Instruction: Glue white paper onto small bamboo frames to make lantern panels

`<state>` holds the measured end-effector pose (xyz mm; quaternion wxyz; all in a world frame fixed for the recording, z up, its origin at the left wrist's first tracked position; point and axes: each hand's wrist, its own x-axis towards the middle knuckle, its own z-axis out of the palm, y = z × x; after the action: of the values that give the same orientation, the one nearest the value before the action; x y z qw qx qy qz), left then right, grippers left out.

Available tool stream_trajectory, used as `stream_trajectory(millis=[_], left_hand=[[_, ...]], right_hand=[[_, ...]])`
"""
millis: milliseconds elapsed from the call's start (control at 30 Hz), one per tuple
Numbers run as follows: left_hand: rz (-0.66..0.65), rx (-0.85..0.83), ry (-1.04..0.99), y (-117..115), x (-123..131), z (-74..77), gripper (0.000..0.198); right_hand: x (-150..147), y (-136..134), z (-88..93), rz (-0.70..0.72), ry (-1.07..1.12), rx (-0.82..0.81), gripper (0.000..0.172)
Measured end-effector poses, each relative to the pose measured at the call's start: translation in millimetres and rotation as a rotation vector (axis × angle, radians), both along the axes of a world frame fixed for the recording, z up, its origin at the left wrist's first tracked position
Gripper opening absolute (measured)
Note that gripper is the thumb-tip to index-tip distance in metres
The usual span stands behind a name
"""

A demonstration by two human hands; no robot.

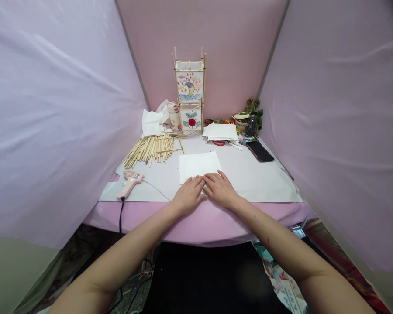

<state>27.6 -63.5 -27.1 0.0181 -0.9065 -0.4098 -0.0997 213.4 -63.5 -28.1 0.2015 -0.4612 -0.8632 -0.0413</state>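
Observation:
My left hand (189,194) lies flat at the near edge of a white paper sheet (199,165), fingers stretched out. Beside it my right hand (220,188) rests on the sheet's near right corner, also flat, with the fingertips of both hands close together. Neither hand grips anything. The part of the sheet under my fingers is hidden. Behind the paper stands a tall lantern-like frame (190,98) of thin sticks, with drawn panels of a moon and a red flower.
Loose wooden sticks (150,148) lie in a pile at left, behind a pink glue gun (129,185) with a cord. A white paper stack (220,131) sits on red-handled scissors (218,143). At right is a black phone (260,151). Fabric walls (321,109) enclose the table.

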Motion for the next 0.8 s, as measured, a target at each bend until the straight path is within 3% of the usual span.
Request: stream_trajectory(millis=[367,633,800], left_hand=[[0.007,0.015,0.04,-5.3,0.5,-0.1,0.056],[0.224,0.141,-0.044,-12.6,-10.2,5.1,0.042],[0.258,0.136,-0.071,-13.6,-16.7,5.0,0.038]], right_hand=[[4.1,-3.5,-5.0,-0.04,0.001,0.053,0.035],[15.5,-5.4,-6.7,-0.191,0.036,0.13,0.025],[14.3,-4.0,-6.8,-0.212,0.038,0.154,0.025]])
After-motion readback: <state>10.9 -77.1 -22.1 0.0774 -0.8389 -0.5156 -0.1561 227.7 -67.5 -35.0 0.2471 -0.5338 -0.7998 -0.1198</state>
